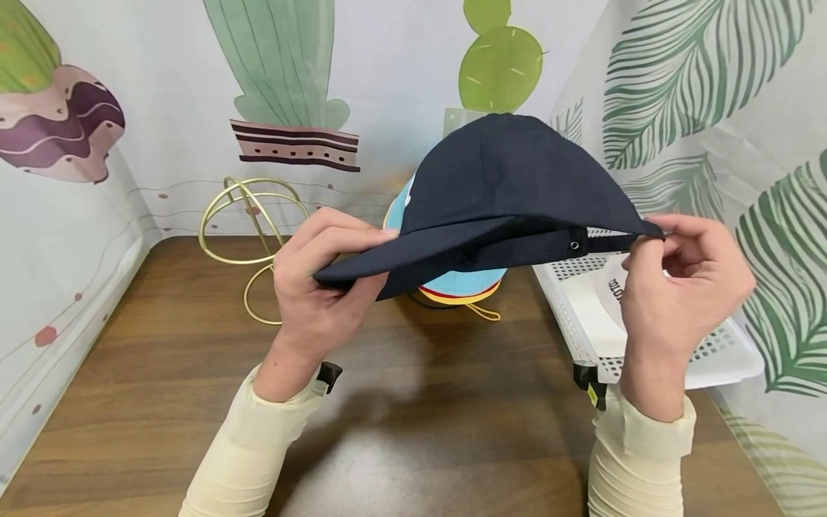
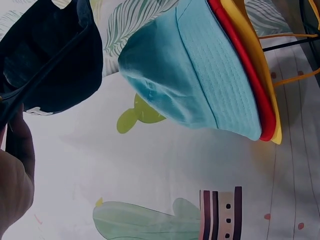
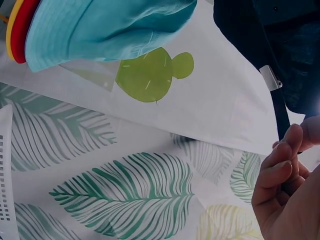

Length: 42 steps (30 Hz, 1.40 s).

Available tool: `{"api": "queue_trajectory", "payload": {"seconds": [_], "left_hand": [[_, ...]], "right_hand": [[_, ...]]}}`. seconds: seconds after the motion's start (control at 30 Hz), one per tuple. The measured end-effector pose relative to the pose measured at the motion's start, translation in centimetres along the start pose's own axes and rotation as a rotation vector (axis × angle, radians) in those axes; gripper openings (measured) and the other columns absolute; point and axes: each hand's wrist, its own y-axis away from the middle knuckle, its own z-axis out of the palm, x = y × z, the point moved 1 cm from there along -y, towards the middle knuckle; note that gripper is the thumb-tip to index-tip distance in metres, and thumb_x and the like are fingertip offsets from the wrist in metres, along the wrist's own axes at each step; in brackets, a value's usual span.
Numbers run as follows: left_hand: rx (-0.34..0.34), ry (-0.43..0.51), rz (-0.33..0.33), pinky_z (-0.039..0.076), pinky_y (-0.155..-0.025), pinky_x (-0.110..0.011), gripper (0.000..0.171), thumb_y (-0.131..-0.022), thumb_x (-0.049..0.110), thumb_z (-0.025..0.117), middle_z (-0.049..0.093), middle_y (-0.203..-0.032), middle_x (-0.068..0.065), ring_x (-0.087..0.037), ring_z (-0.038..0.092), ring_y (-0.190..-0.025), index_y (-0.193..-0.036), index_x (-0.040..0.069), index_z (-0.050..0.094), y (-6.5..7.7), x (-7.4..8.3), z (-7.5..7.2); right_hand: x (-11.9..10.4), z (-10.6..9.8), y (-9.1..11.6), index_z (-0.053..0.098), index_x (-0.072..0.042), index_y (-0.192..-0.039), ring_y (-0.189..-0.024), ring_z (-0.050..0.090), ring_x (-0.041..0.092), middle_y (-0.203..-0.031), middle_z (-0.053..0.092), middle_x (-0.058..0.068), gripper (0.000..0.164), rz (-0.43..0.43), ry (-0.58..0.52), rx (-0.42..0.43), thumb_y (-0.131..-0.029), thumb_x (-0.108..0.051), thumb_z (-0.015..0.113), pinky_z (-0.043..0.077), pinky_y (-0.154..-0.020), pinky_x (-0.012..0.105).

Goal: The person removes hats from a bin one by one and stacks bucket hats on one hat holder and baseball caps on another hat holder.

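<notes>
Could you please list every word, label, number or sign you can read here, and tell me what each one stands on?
"COLO": on the white item in the white basket; the right hand may hide further letters.
Too small to read: any print on the yellow tag at the right wrist.
Too blurred to read: the white mark on the dark cap, if it is lettering at all.
</notes>
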Motion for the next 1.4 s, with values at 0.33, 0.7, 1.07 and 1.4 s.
{"api": "queue_trajectory", "payload": {"seconds": [0.33, 0.7, 1.07, 1.4], "left_hand": [[-0.047, -0.027, 0.113, 0.055, -0.077, -0.030, 0.016, -0.096, 0.014, 0.076, 0.070, -0.084, -0.014, -0.027, 0.067, -0.076, -0.093, -0.001, 0.081, 0.2, 0.7, 0.2], [-0.083, -0.164, 0.517, 0.062, -0.075, -0.037, 0.011, -0.096, -0.003, 0.071, 0.071, -0.084, -0.015, -0.030, 0.069, -0.073, -0.093, -0.003, 0.082, -0.2, 2.0, 1.3], [0.024, -0.455, 0.784, 0.053, -0.058, -0.031, 0.013, -0.085, -0.006, 0.079, 0.072, -0.085, -0.006, -0.022, 0.069, -0.073, -0.093, 0.004, 0.083, 0.1, 2.2, 2.4], [-0.039, -0.556, 0.904, 0.043, -0.053, -0.023, 0.013, -0.089, 0.001, 0.079, 0.072, -0.090, 0.001, -0.014, 0.066, -0.074, -0.097, 0.009, 0.084, 1.3, 1.9, 3.6]], "right_hand": [[0.3, 0.0, 0.1, 0.070, 0.009, -0.085, -0.041, 0.053, 0.011, -0.052, 0.060, 0.004, 0.018, 0.231, -0.212, -0.129, -0.087, 0.011, 0.053, 0.036, -0.043, 0.017], [0.3, 0.6, 1.0, 0.064, 0.010, -0.070, -0.040, 0.049, 0.021, -0.052, 0.056, 0.011, 0.031, 0.483, -0.480, -0.497, -0.100, 0.004, 0.062, 0.040, -0.041, 0.029], [-1.7, 0.2, 2.5, 0.064, 0.017, -0.109, -0.081, 0.072, 0.043, -0.100, 0.073, 0.029, 0.050, 0.748, -1.297, -0.627, -0.113, -0.008, 0.021, 0.062, -0.077, 0.049], [-3.0, 0.9, 4.0, 0.061, 0.006, -0.119, -0.108, 0.069, 0.039, -0.121, 0.068, 0.021, 0.038, 0.972, -1.479, -0.474, -0.116, -0.025, 0.039, 0.057, -0.095, 0.048]]}}
